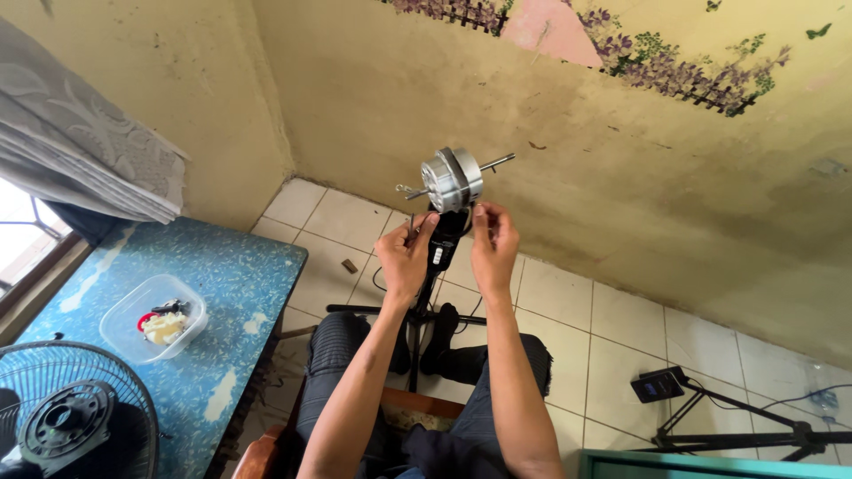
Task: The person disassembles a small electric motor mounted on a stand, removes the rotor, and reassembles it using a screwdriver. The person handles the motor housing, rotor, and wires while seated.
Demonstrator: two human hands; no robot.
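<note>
Tiled floor [550, 302] — two hands, one fan motor [451, 180].

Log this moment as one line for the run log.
left hand: holds thin tool by fan motor | right hand: fingertips under motor | motor: bare, on black stand | side: tub on blue table, fan grille

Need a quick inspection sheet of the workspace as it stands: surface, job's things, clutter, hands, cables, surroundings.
Surface: blue mottled table at left, tiled floor below.
Job's things: silver fan motor on black stand, shaft sticking out.
Clutter: clear plastic tub with small parts; fan grille at lower left.
Hands: left hand holds a thin tool; right hand pinches below the motor.
Cables: black cable on floor by the stand.
Surroundings: yellow wall, curtain, tripod with phone.
</note>
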